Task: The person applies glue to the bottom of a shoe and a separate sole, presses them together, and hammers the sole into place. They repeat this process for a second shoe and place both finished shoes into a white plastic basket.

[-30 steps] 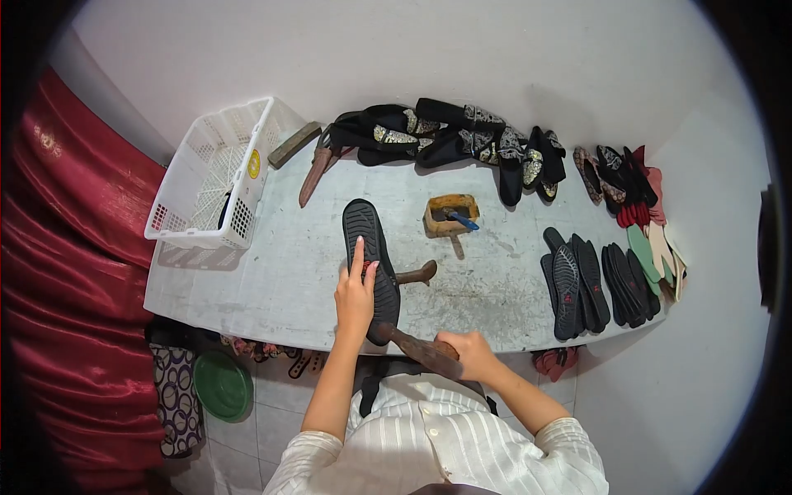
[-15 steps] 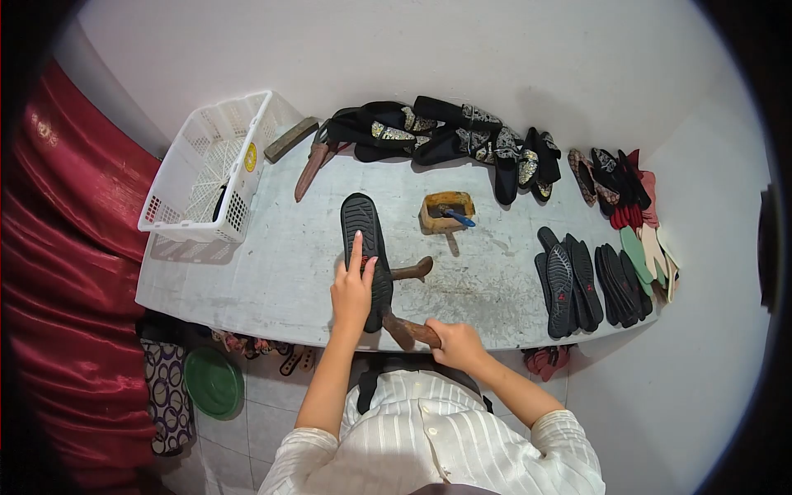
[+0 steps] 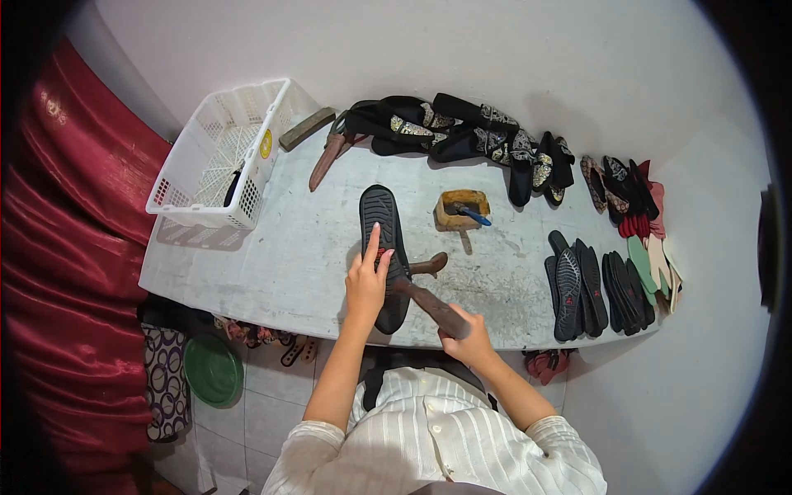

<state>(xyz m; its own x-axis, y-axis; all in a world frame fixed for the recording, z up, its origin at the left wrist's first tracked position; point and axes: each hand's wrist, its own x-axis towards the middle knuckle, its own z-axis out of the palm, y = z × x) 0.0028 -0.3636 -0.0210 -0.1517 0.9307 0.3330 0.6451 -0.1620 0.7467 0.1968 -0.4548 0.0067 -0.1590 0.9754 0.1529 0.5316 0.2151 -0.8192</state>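
Observation:
A black ridged shoe sole (image 3: 379, 210) lies sole-up near the table's front, over a brown metal shoe last (image 3: 431, 264) whose end sticks out to its right. My left hand (image 3: 367, 276) rests on the sole, its fingers apart and one finger stretched along the ridges. In my right hand (image 3: 467, 337) is the handle of a brown hammer (image 3: 429, 305), its head at the sole's right side, beside my left hand. The contact between hammer and sole is blurred.
At the back left stands a white plastic basket (image 3: 206, 216) beside a grey block (image 3: 307, 129) and brown pincers (image 3: 327, 161). Black shoes (image 3: 462, 144) line the back. A yellow box (image 3: 462, 210) holds a blue-handled brush. More black soles (image 3: 569, 285) lie at the right.
The hammer has swung up from the table's front edge to the middle of the sole's right side. The whole view has shifted a little, and my left hand stays on the sole.

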